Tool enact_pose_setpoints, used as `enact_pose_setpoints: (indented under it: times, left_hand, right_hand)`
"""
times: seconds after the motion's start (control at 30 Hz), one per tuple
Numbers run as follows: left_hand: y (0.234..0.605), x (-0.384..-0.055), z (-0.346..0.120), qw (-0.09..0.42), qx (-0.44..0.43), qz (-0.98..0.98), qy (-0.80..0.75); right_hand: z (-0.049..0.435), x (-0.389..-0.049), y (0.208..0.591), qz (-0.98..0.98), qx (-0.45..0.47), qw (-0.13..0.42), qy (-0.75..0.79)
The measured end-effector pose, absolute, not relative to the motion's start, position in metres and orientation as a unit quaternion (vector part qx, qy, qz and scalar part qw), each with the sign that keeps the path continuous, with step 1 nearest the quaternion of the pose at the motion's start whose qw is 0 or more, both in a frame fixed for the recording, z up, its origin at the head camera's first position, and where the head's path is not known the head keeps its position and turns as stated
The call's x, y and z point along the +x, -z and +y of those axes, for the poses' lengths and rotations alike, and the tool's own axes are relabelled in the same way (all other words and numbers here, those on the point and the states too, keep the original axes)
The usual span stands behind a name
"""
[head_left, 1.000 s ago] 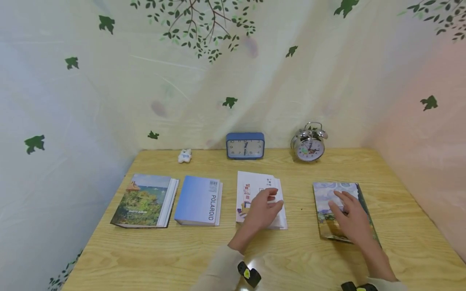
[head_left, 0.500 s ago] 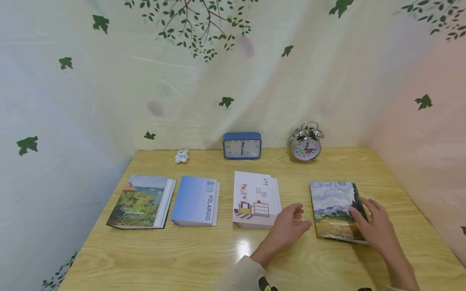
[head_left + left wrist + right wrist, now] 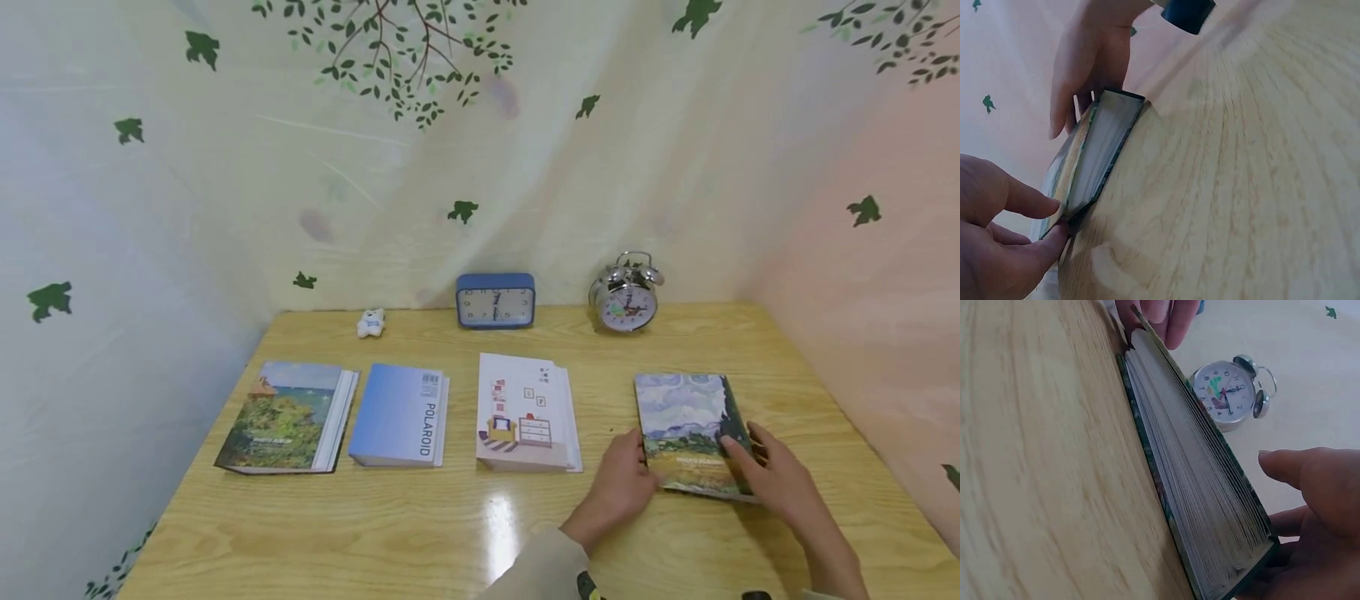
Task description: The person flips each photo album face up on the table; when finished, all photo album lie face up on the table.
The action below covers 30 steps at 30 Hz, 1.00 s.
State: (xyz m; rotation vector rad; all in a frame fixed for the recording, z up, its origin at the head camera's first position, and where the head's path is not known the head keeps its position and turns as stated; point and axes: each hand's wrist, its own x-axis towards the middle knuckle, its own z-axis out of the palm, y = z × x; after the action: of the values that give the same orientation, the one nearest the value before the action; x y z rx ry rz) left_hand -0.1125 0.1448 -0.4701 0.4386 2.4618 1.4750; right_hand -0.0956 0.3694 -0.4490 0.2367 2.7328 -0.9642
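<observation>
A photo album point(image 3: 686, 425) with a painted landscape cover lies on the table at the right. My left hand point(image 3: 622, 479) is at its lower left edge. In the left wrist view, the left thumb point(image 3: 1038, 203) is at the top cover and a finger reaches the bottom corner, pinching the album. On the album's other side, my right hand point(image 3: 780, 475) has its fingers at the right edge, its thumb over the cover. The right wrist view shows that thumb point(image 3: 1285, 467) standing off the cover, and the album's page edges point(image 3: 1191, 469).
To the left lie a white album point(image 3: 521, 408) with a furniture drawing, a blue POLAROID album point(image 3: 393, 412) and another landscape photo album point(image 3: 288, 417). Behind stand a small white bear figure point(image 3: 371, 323), a blue clock point(image 3: 496, 302) and a silver alarm clock point(image 3: 627, 300) before the curtain.
My left hand has moved right from over the white album to the painted album's left edge. My right hand has slid off its cover to the right edge.
</observation>
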Motion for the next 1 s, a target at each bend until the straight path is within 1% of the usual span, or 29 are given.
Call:
enact_pose_setpoints:
  times: [0.07,0.2,0.47,0.67,0.77,0.93,1.0]
  left_hand:
    - [0.471,-0.114,0.146,0.1,0.165,0.865,-0.464]
    - [0.471,-0.113,0.145,0.088,0.181,0.883,-0.425]
    - [0.472,-0.111,0.145,0.048,0.247,0.899,-0.358]
    - [0.473,-0.111,0.146,0.016,0.269,0.899,-0.345]
    - [0.472,-0.113,0.145,0.011,0.28,0.894,-0.35]
    - [0.469,-0.117,0.145,0.029,0.289,0.896,-0.337]
    - [0.467,-0.118,0.146,0.045,0.287,0.899,-0.327]
  right_hand:
    - [0.369,-0.096,0.45,0.932,0.085,0.125,0.329]
    - [0.369,-0.095,0.449,0.928,0.095,0.129,0.335]
    - [0.371,-0.092,0.448,0.914,0.146,0.099,0.365]
    - [0.371,-0.089,0.453,0.882,0.189,0.072,0.426]
    - [0.371,-0.087,0.452,0.858,0.208,0.064,0.465]
    - [0.369,-0.086,0.443,0.841,0.199,0.064,0.499]
    - [0.367,-0.086,0.438,0.847,0.18,0.059,0.497]
